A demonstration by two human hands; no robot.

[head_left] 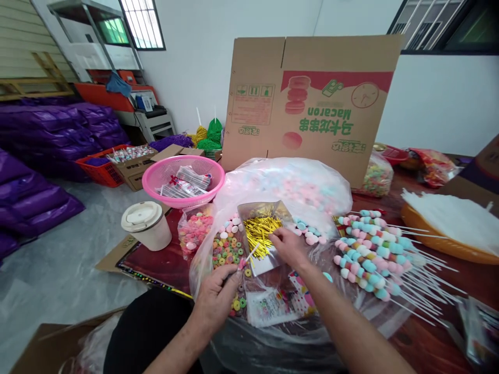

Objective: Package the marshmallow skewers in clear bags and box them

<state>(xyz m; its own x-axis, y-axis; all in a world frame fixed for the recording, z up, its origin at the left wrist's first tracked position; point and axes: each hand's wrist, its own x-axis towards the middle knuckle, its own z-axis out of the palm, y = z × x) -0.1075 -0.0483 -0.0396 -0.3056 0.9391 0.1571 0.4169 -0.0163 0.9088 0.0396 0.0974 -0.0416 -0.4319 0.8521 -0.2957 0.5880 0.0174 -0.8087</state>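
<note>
Hands: what state?

— Closed on the left: the left hand point(216, 296) pinches a thin white stick point(249, 255) over the front of the clear bag point(296, 182). The right hand point(286, 246) lies half-curled on top of the bag, fingertips on a packet of gold ties point(261, 234). Whether it grips a tie cannot be told.

— Position of the packet?

— On top of the bag, near its middle, tilted, mouth open. Coloured ring sweets point(226, 249) sit at the bag's left part, just beside the packet.

— Surroundings?

— Marshmallow skewers point(370, 254) lie piled on the table point(421, 343) just right of the bag. Behind the bag to the left stands a pink basket point(156, 179), and left of the bag a lidded cup point(146, 224). Directly behind the bag a cardboard box point(312, 104) stands upright.
</note>
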